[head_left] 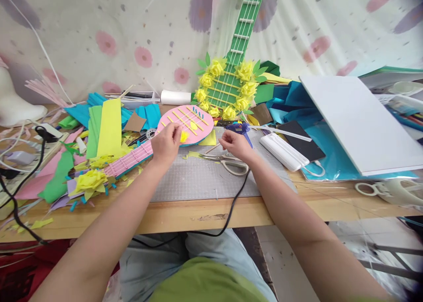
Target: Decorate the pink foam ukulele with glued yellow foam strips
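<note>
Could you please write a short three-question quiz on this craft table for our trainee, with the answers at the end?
1. True or false: the scissors lie on the gray mat.
2. What color are the flowers around the green paper guitar?
A) red
B) yellow
C) purple
3. Fill in the blank: Of the two hands, the ____ hand is nearer the blue glue gun.

Key: 1. true; 2. B; 3. right
</note>
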A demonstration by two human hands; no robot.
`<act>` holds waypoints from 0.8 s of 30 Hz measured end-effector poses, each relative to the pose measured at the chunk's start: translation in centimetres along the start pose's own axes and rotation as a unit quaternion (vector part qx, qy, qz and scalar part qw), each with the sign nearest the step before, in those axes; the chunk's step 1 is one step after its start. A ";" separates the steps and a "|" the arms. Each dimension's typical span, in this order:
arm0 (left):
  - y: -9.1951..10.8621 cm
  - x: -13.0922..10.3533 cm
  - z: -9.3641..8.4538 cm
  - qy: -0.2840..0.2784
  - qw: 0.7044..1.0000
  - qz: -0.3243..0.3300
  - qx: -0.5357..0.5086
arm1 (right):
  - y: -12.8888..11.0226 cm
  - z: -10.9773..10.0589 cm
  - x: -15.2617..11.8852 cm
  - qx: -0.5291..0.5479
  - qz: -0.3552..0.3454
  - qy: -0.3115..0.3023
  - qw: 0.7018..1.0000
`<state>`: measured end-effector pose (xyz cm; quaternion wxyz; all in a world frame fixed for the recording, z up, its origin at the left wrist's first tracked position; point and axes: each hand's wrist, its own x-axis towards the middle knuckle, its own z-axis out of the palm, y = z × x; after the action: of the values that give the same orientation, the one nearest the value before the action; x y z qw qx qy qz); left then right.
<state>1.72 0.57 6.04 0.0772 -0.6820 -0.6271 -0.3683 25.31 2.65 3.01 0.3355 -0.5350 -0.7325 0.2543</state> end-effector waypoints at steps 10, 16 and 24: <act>6.4 -2.0 3.9 -0.193 0.972 0.125 0.047 | 0.4 -1.0 -1.2 -0.071 0.042 -0.008 0.997; 4.9 1.8 3.2 -0.151 0.987 0.037 0.032 | 1.3 -1.5 -0.7 -0.069 0.061 0.003 0.996; -0.3 8.1 4.5 -0.158 0.979 -0.099 -0.080 | 2.3 -4.7 -1.1 -0.013 0.165 -0.101 0.981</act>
<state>2.80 9.65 7.52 -0.1149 -0.6701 -0.6643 -0.3106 30.49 2.38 4.14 0.2063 -0.6244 -0.6675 0.3494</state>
